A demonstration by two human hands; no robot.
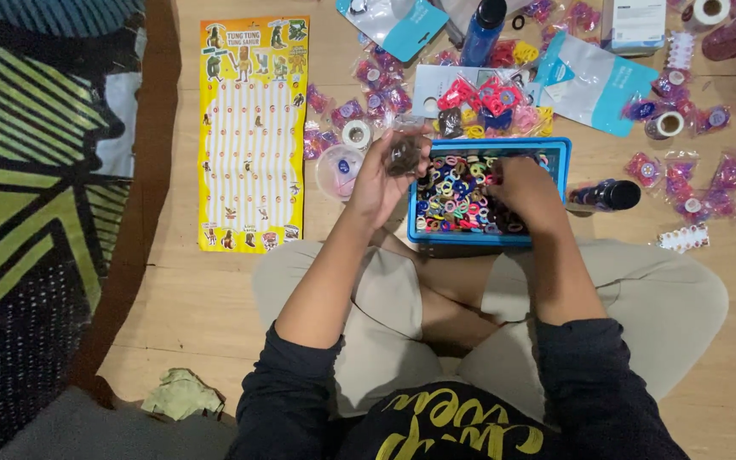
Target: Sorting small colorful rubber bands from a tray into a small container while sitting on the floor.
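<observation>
Here, wood floor (215,290) lies bare near the knees, crowded beyond the blue tray (555,158).
Right hand (526,189) digs among the tray's colourful hair ties, grip hidden; left hand (381,179) pinches a small clear packet (403,153) of dark ties above the tray's left edge.

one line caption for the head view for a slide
Seated on a wooden floor, left hand lifts a small clear packet while right hand reaches into a blue tray of colourful hair ties.
</observation>
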